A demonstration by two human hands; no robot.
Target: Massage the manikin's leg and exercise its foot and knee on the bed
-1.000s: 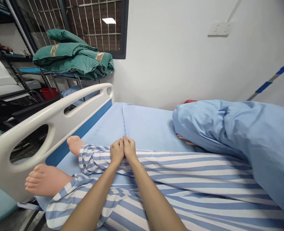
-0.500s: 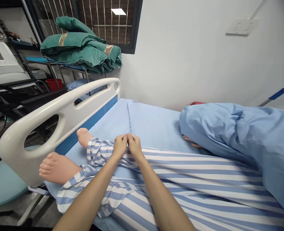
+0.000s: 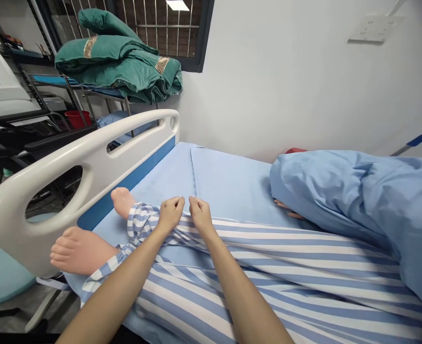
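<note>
The left hand (image 3: 171, 213) and right hand (image 3: 201, 215) were curled, slightly apart; whether they gripped the striped trousers (image 3: 286, 246) beneath them I couldn't tell. Feet (image 3: 84, 252) lay to their left, blue bedding (image 3: 343, 196) to their right.

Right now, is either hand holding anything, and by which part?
It cannot be told: the left hand and right hand are curled at the far striped trouser leg, but their fingertips are hidden.
</note>
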